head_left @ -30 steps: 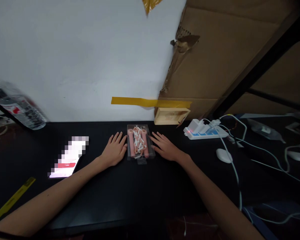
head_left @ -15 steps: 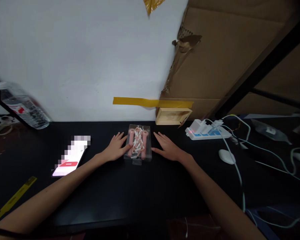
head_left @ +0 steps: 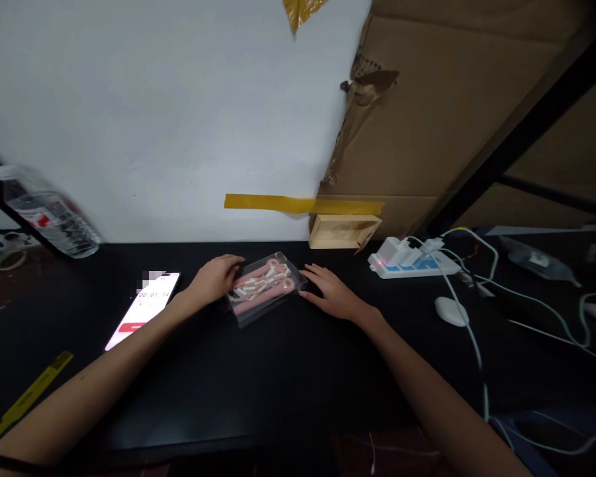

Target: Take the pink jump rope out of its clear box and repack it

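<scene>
A clear plastic box [head_left: 265, 286] lies turned at a slant on the black table. Inside it is a jump rope [head_left: 262, 289] with two pink handles and a bunched pink-and-white beaded cord. My left hand [head_left: 216, 277] grips the box's left end, its fingers curled over the far side and the thumb hidden. At the right end, my right hand [head_left: 328, 290] rests with fingers stretched out and apart, fingertips by the box's corner; whether they touch it I cannot tell.
A lit phone [head_left: 151, 301] lies beyond my left forearm. A water bottle [head_left: 54, 215] leans at the far left. A wooden tray [head_left: 345, 232] stands by the wall. To the right are a power strip [head_left: 412, 262], a white mouse [head_left: 449, 311] and loose cables.
The box has turned clockwise, from standing lengthwise to slanting, its handle rings now towards my right hand. My left hand has drawn left and curled round its end. My right hand has barely moved.
</scene>
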Motion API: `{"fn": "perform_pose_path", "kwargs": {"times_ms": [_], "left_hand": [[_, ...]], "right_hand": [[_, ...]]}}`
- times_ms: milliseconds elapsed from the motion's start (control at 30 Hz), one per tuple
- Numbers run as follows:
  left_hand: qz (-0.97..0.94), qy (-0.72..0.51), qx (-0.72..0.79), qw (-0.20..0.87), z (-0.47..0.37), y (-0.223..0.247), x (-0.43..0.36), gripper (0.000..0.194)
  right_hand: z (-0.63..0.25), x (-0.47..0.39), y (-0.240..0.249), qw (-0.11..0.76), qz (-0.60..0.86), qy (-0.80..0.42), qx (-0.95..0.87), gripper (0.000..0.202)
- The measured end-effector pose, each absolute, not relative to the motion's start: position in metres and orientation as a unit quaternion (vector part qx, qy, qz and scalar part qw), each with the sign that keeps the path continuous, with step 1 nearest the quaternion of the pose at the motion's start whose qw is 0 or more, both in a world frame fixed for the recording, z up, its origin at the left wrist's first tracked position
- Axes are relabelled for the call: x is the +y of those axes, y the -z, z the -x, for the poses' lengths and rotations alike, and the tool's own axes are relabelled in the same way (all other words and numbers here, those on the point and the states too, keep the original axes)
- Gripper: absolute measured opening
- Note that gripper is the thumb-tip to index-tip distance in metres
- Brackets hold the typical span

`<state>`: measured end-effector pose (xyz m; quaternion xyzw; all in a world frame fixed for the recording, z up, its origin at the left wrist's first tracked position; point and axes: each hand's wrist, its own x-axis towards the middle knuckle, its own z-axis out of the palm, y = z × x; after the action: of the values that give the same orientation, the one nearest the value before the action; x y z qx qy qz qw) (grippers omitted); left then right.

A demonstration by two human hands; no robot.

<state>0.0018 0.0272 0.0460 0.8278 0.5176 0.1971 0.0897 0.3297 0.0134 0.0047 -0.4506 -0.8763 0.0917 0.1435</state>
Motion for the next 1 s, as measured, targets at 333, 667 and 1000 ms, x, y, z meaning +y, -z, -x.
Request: {"fn": "perform_pose_path", "kwargs": {"times_ms": [333, 667, 1000], "left_hand": [[-0.848, -0.094, 0.522, 0.004, -0.033, -0.034, -0.006, 0.067], [-0.907, -0.065, 0.417, 0.013, -0.010, -0.036, 0.016, 0.079], [-0.902, -0.052, 0.427, -0.011, -0.020, -0.031, 0.005, 0.080]], "right_hand": [[-0.315, -0.001, -0.020, 0.157, 0.393, -0.114, -0.899, 0.055], [-0.319, -0.001, -0.020, 0.094, 0.421, -0.117, -0.894, 0.080], [-0.317, -0.001, -0.016, 0.139, 0.413, -0.134, -0.890, 0.090]]}}
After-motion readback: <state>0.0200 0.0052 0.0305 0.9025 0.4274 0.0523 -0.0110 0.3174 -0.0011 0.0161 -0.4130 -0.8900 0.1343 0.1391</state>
